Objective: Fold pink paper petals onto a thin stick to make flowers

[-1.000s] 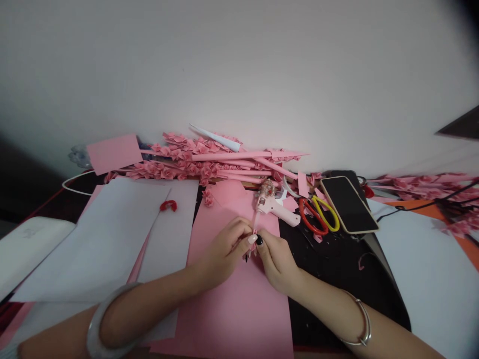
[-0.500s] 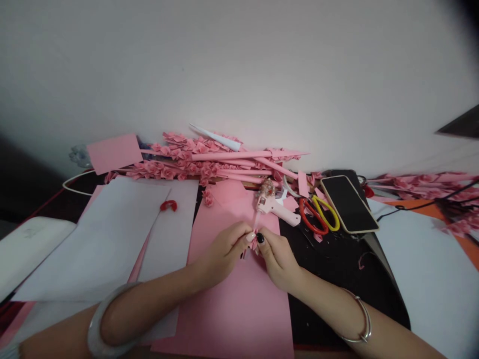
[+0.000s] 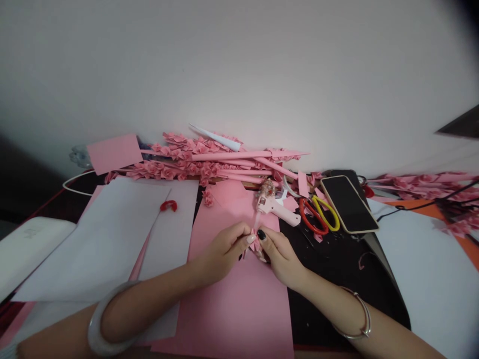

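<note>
A small pink paper flower (image 3: pixel 255 244) is pinched between the fingertips of both hands, over a large pink paper sheet (image 3: pixel 239 309). My left hand (image 3: pixel 224 252) grips its left side, thumb on top. My right hand (image 3: pixel 282 257) holds its right side, with the dark-nailed thumb on top and other fingertips showing beneath. Just beyond the fingers lies a pale pink glue gun (image 3: pixel 279 209), its nozzle pointing toward the flower. Another folded paper flower (image 3: pixel 208 197) rests at the sheet's far left corner. The hands partly cover the held flower.
Behind, against the wall, lie several pink paper flower stems (image 3: pixel 232 155). Scissors (image 3: pixel 322 214) with red and yellow handles and a phone (image 3: pixel 348 203) are to the right. White sheets (image 3: pixel 101 234) and a red curved piece (image 3: pixel 168 205) are on the left.
My right hand's fingers have shifted slightly, so more of the pink flower and the fingertips under it show. Everything else on the table stays in place.
</note>
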The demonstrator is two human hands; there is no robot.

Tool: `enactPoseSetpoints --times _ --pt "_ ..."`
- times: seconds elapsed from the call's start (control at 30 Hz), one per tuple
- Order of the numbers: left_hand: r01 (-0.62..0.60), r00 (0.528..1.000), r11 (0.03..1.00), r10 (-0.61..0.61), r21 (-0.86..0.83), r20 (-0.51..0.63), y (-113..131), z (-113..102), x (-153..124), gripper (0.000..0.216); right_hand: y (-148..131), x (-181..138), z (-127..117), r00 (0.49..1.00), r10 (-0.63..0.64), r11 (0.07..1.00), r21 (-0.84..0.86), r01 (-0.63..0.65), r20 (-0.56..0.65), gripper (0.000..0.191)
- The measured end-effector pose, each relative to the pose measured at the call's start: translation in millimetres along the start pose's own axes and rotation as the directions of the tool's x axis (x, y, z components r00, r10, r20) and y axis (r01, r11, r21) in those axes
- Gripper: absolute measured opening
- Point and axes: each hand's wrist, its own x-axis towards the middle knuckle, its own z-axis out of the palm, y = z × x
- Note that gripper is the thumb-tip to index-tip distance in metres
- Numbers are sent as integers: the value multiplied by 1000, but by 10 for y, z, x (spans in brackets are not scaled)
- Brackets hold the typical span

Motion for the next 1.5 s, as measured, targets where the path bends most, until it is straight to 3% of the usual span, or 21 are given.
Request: enactPoseSetpoints --times 0.37,0.6,0.9,1.33,1.5 --pt "-10 998 998 14 67 -58 20 5 -2 26 -51 53 -27 1000 -3 999 -44 4 11 36" --pt "108 994 992 -107 -70 24 3 -26 14 30 -18 71 -60 996 36 997 65 -41 80 35" --pt "139 990 972 -129 -187 66 7 -30 37 31 -12 83 -87 990 47 997 54 -55 132 35" --pt "127 992 991 -127 -52 6 21 -33 10 32 -23 89 -107 983 85 996 14 -88 165 34" --pt "111 994 994 -111 16 3 33 -10 -15 30 -30 92 -80 990 94 996 -11 -94 101 40"
